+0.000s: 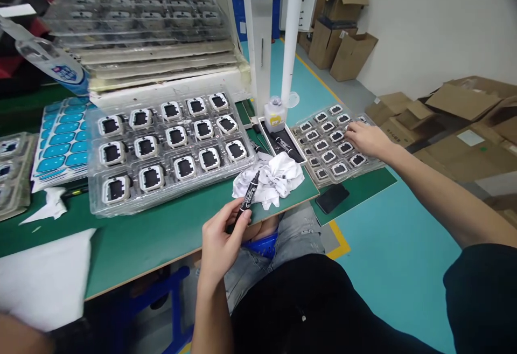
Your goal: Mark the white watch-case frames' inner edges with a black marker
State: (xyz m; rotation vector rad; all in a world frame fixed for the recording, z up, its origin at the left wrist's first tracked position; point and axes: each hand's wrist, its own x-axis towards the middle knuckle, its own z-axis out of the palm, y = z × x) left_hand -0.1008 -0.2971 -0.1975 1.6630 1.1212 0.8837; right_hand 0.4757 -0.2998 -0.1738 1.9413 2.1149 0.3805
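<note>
My left hand (222,235) is closed around a black marker pen (249,195), its tip pointing up, in front of crumpled white cloth (270,177) on the green table. At the right, my right hand (368,139) reaches over a clear plastic tray (323,179) of square white frames with dark centres. Its fingers are bent together near one frame (336,136); what they grip, if anything, is hidden. A larger tray (161,192) with several similar frames (184,167) lies to the left of the cloth.
A white box (297,154) holds markers and a small bottle (274,115). A black phone (332,198) lies near the right table edge. Blue-patterned sheets (60,141), stacked trays (141,20) and a white sheet (44,278) are leftward. Cardboard boxes (464,127) stand rightward. Blurred skin shows lower left.
</note>
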